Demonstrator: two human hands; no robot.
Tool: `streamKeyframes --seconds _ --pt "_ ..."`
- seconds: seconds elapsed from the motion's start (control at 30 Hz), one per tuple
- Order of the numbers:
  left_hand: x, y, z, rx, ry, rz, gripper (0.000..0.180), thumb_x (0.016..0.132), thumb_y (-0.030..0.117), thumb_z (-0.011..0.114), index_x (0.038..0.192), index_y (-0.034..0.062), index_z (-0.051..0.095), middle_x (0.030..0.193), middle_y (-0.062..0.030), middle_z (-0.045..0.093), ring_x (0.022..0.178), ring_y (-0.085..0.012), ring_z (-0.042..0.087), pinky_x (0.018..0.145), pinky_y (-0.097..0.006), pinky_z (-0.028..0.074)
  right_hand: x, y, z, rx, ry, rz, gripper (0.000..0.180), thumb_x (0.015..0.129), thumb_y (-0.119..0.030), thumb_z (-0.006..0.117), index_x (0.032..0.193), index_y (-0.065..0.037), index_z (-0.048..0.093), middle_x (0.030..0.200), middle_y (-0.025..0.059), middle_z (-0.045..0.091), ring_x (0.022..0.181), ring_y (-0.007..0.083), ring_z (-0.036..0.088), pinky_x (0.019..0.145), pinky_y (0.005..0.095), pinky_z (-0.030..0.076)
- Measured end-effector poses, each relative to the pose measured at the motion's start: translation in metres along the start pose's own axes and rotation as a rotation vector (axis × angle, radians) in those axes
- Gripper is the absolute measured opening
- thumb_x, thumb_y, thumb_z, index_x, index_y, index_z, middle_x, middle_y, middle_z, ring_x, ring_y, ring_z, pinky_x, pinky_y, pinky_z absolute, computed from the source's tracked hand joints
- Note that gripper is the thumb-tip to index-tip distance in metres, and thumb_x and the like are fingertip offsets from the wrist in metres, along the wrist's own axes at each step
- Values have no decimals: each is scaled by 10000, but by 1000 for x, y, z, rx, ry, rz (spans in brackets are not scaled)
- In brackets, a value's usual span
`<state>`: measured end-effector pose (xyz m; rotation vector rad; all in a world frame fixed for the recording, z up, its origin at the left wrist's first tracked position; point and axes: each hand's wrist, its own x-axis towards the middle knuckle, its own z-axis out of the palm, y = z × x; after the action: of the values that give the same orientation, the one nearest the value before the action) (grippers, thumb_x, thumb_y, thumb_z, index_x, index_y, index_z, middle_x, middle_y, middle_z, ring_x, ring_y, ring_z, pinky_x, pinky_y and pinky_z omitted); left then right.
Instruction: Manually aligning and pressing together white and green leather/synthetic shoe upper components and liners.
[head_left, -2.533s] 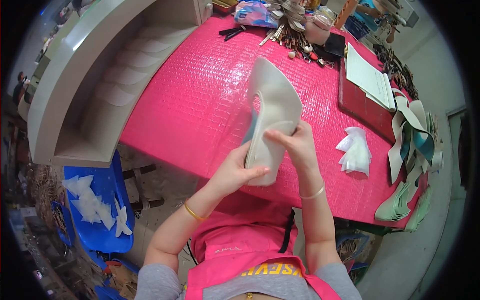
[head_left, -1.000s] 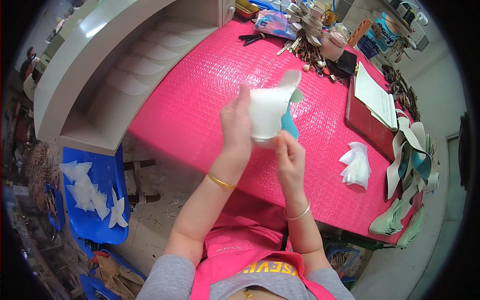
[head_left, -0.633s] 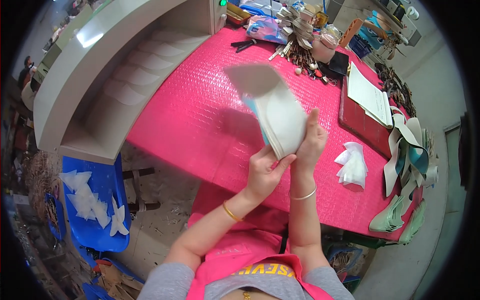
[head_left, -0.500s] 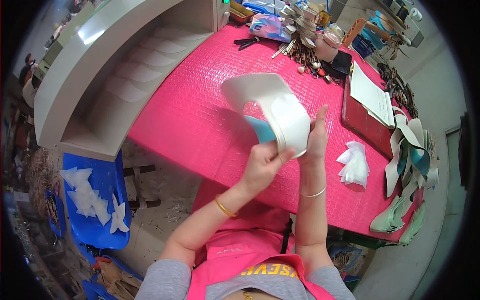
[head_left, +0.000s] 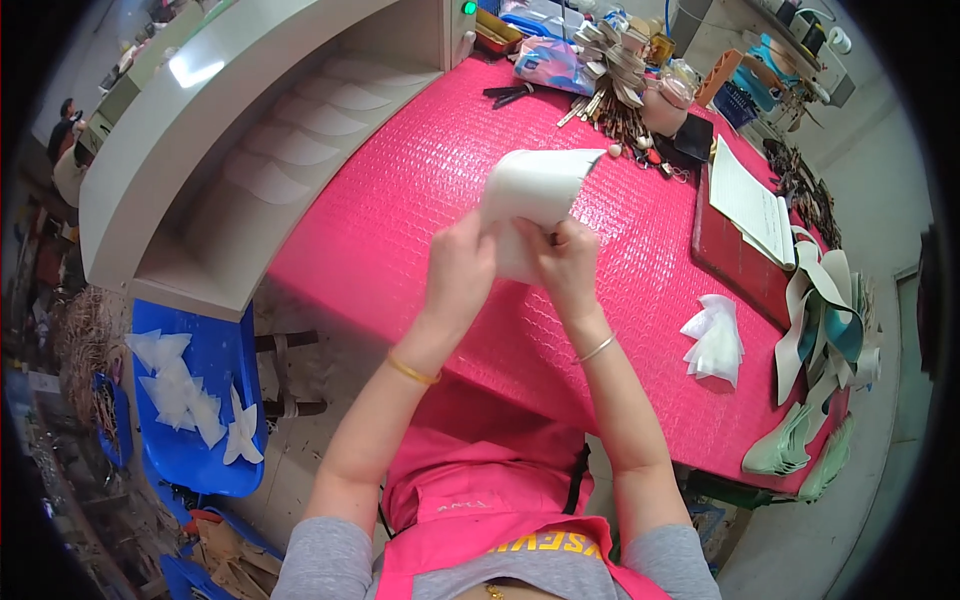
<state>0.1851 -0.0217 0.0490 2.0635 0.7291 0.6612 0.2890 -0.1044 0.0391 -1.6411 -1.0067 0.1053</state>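
Between my hands, over the pink-covered table (head_left: 370, 270), is a curved off-white sheet piece (head_left: 540, 185) that resembles a shoe upper. It bends over at the top, and a lower part hangs between the hands. My left hand (head_left: 462, 262) is closed on its left edge. My right hand (head_left: 568, 262) grips it from the right, fingers curled, thumb toward the middle. The fingertips of the left hand are partly hidden behind the piece. To the right, a small stack of thin white cut pieces (head_left: 714, 345) lies on the table.
A grey machine with a curved tunnel (head_left: 200, 130) stands at left, white pieces on its bed (head_left: 290, 148). Below it, a blue chair (head_left: 190, 470) holds white pieces. A notebook (head_left: 750, 205) on a red board, strips (head_left: 830, 310) and green pieces (head_left: 782, 440) line the right side.
The sheet piece has turned and bent over, so its opening and blue underside no longer show. My left hand has moved up and left; my right hand has turned inward and curled onto the piece.
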Motion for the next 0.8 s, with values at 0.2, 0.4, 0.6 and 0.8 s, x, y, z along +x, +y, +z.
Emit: streamKeyframes --seconds 0.2,0.4,0.6,0.8 --pt "-8 -49 21 -388 276 -201 891 767 328 599 1327 -36 9 1279 -266 229 1180 -402 270 973 -413 255 -21 -24 12 -308 -393 -75 359 708 -31 537 1062 3 487 911 225 547 849 375 537 699 413 442" --pt "6 -38 -6 147 388 -102 623 894 330 370 1326 -30 102 1212 -287 289 1072 -425 361 902 -421 324 45 31 -17 -663 299 -401 351 654 -115 661 967 -28 527 898 179 566 802 313 551 869 398 321" --pt "-5 -10 -32 -287 -158 -399 501 912 413 308 935 -24 552 836 -96 604 816 -203 555 708 -306 391 36 -21 0 -100 -50 8 354 825 -363 503 731 -22 514 666 137 551 629 256 546 536 328 399" --pt "1 54 -43 -1902 -183 159 581 900 418 269 1300 -4 262 1371 -111 251 1230 -236 298 1029 -373 216 14 35 -13 69 -324 219 415 903 -352 371 912 11 572 755 138 558 774 242 539 749 296 420"
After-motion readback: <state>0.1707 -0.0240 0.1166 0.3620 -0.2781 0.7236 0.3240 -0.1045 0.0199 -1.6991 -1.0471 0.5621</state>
